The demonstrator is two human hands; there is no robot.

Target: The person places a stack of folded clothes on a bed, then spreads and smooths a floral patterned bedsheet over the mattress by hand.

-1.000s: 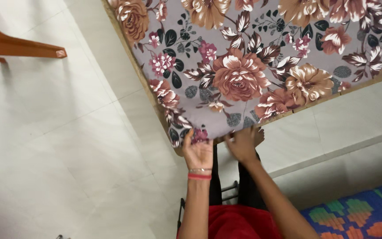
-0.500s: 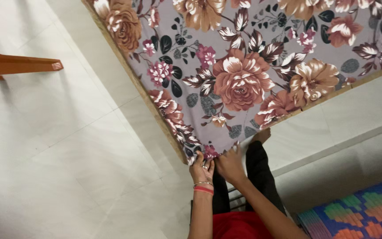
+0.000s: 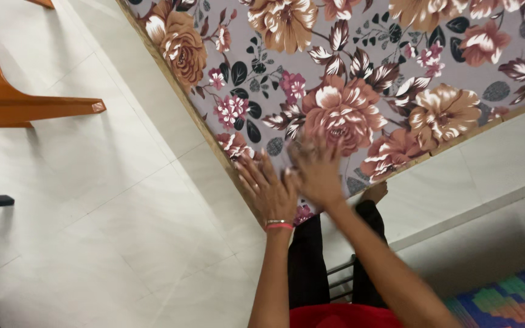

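A grey sheet printed with large brown and pink flowers (image 3: pixel 360 67) covers a bed whose wooden edge (image 3: pixel 189 109) runs down to a near corner. My left hand (image 3: pixel 268 188) lies flat, fingers spread, on the sheet at that corner; it wears a red and a thin metal bangle at the wrist. My right hand (image 3: pixel 316 167) lies flat on the sheet just beside it, palm down and blurred by motion. Neither hand holds anything.
White floor tiles (image 3: pixel 92 212) spread to the left and below. An orange chair leg (image 3: pixel 37 106) juts in at the upper left. A colourful woven mat (image 3: pixel 505 297) lies at the lower right. My black-trousered legs (image 3: pixel 311 267) stand by the bed corner.
Both hands left the sheet's corner edge, where they were gripping or tucking, and slid up onto the top surface, now spread flat. The view shifted slightly.
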